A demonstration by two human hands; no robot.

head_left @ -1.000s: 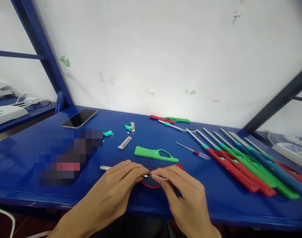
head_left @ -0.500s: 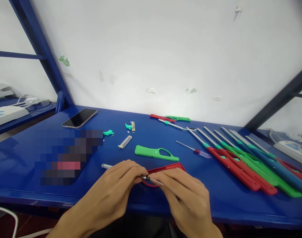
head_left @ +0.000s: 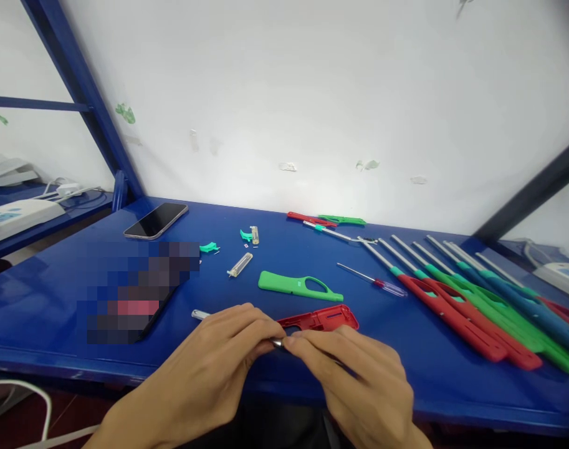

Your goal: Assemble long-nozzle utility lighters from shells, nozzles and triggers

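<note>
My left hand [head_left: 219, 362] is closed around a metal lighter tube [head_left: 199, 315]; its far end sticks out to the left. My right hand [head_left: 359, 374] pinches the tube's other end, where a short bit of metal shows between my fingertips. What else my right fingers cover is hidden. Just beyond my hands lies a red lighter shell half [head_left: 328, 318], its hollow inside facing up. Behind it rests a green lighter shell half [head_left: 284, 283]. A screwdriver [head_left: 377, 282] with a clear purple handle lies to the right.
Several whole long-necked lighters [head_left: 457, 318] line the right side. A clear fuel tank [head_left: 240, 265] and small teal triggers [head_left: 209, 247] lie left of centre. A phone [head_left: 157, 221] and a pixelated dark object [head_left: 144, 299] are at the left. Further parts [head_left: 331, 232] lie by the wall.
My right fingers have closed in on the tube's end, covering the black piece and pale wire that showed before. More of the red shell half is visible. The view has shifted slightly.
</note>
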